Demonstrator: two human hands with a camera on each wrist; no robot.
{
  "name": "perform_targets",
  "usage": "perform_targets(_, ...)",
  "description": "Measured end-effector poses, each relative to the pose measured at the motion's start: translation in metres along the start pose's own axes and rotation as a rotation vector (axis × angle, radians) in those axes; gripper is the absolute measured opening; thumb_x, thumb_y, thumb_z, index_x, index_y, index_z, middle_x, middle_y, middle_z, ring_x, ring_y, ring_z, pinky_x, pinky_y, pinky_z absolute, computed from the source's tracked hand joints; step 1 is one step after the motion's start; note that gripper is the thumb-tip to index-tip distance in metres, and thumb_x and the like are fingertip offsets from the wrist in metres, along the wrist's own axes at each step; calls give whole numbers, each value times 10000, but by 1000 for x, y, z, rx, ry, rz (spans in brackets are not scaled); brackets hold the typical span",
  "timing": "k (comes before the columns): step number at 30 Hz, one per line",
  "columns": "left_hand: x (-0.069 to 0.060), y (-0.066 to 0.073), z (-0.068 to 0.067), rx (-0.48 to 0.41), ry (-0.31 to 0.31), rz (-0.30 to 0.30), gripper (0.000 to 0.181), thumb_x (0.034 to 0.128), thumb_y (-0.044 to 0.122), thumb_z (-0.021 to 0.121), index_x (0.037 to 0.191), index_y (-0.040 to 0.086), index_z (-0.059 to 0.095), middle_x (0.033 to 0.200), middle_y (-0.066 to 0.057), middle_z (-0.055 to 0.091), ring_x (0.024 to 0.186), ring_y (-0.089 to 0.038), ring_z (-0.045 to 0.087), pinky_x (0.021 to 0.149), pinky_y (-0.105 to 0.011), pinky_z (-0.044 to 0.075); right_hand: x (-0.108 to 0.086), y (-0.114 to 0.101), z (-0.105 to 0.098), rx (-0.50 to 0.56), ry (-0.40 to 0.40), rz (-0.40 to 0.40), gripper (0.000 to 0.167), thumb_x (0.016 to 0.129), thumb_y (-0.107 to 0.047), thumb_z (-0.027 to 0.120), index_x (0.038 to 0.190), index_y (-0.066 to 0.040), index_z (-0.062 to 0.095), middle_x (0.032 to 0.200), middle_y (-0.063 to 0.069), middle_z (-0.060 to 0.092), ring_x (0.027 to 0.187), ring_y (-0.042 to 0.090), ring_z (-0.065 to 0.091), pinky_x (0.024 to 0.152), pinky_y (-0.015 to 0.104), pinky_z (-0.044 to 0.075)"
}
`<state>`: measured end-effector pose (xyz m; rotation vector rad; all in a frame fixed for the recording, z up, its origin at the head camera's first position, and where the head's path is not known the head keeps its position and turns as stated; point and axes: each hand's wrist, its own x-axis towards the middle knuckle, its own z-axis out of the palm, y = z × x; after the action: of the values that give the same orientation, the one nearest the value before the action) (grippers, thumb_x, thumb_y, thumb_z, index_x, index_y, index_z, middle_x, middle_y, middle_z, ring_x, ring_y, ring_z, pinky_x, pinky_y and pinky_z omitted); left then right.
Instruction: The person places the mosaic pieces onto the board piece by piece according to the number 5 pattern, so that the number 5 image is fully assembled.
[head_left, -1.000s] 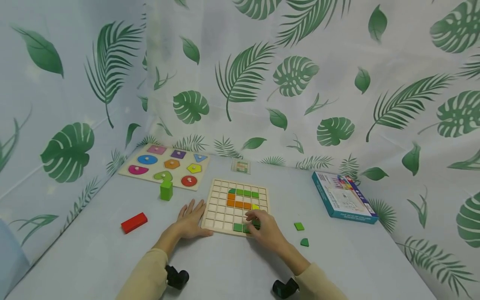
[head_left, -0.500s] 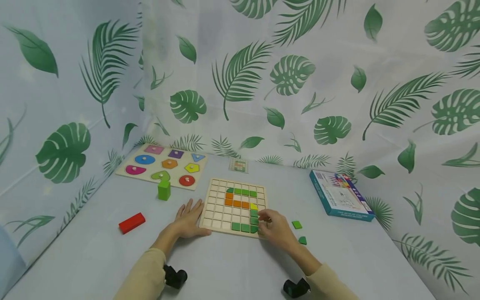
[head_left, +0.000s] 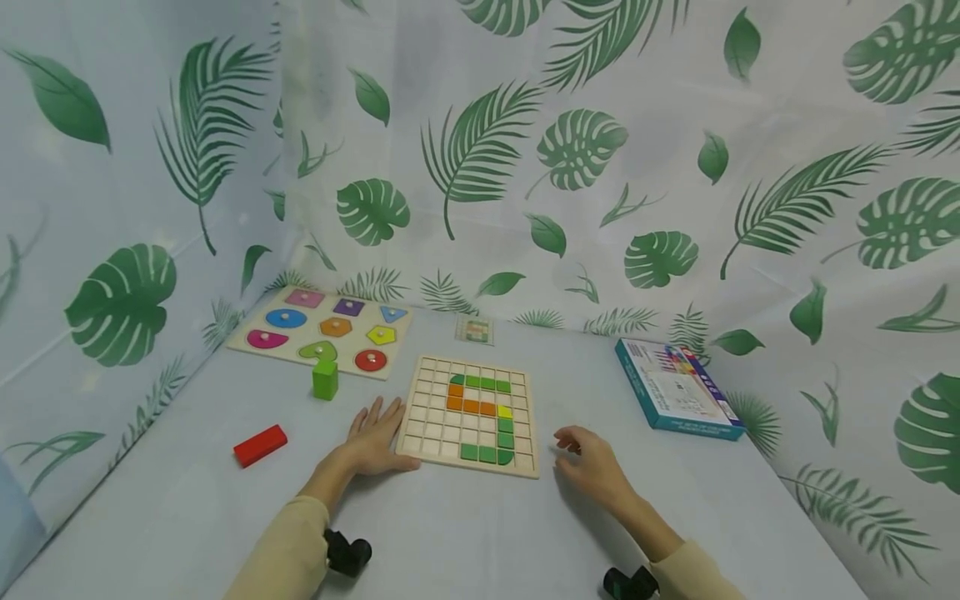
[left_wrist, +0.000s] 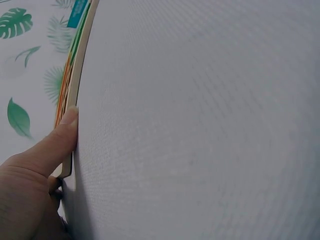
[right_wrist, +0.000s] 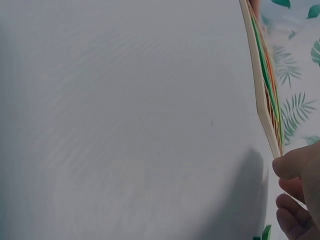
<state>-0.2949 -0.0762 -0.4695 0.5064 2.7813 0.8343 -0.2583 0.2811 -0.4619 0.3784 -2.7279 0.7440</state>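
Note:
A wooden grid board (head_left: 427, 425) lies on the table. Orange tiles (head_left: 471, 407), light green tiles (head_left: 487, 383), a yellow tile (head_left: 505, 412) and darker green tiles (head_left: 487, 455) sit in its squares. My left hand (head_left: 372, 442) rests flat with spread fingers at the board's left edge; its thumb (left_wrist: 62, 132) touches the board's side. To the right of the board, over the table, my right hand (head_left: 592, 467) has loosely bent fingers and nothing visible between them. In the right wrist view a green piece (right_wrist: 267, 233) shows at the bottom, below the right fingers.
A shape puzzle board (head_left: 273, 318) with knobbed pieces lies at the back left. Near it stand a green block (head_left: 325, 380) and a red block (head_left: 260, 446). A small pattern card (head_left: 476, 330) lies behind the grid board, and a teal-edged box (head_left: 678, 390) at the right.
My right hand has moved off the grid board to the right and now covers the loose green tiles in the head view. The left hand has stayed at the board's left edge.

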Motion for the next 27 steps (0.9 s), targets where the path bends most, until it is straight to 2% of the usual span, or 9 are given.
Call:
perform_targets(9, -4, -2, 0, -5, 10, 4, 993, 764, 442, 748, 1469, -35, 236, 1537, -217, 160, 1410, -403, -8, 1115, -536, -19, -13, 9, -10, -18, 14, 8, 345, 685, 78, 728, 1009, 2, 637, 884, 70, 634, 829, 212, 596, 758, 391, 525)
perform_targets(17, -6, -5, -2, -15, -6, 17, 997, 774, 445, 735, 1470, -46, 217, 1537, -231, 139, 1409, -402, -36, 1113, -527, -48, -28, 22, -17, -38, 34, 32, 404, 672, 68, 762, 1047, 22, 622, 926, 77, 623, 875, 215, 582, 780, 394, 518)
perform_targets(23, -5, -2, -1, -12, -1, 21, 997, 773, 445, 738, 1468, -49, 221, 1535, -234, 145, 1407, -410, -30, 1110, -538, -43, -37, 28, -27, -104, 13, 122, 436, 706, 1, 748, 1114, 24, 596, 1001, 117, 573, 904, 248, 559, 780, 402, 497)
perform_targets(27, -3, 0, -1, -10, -1, 20, 1003, 767, 446, 745, 1469, -44, 223, 1537, -225, 148, 1408, -405, -29, 1111, -539, -39, -39, 26, -35, -107, -3, 177, 450, 717, -16, 735, 1132, 48, 573, 952, 127, 548, 853, 252, 545, 733, 399, 485)
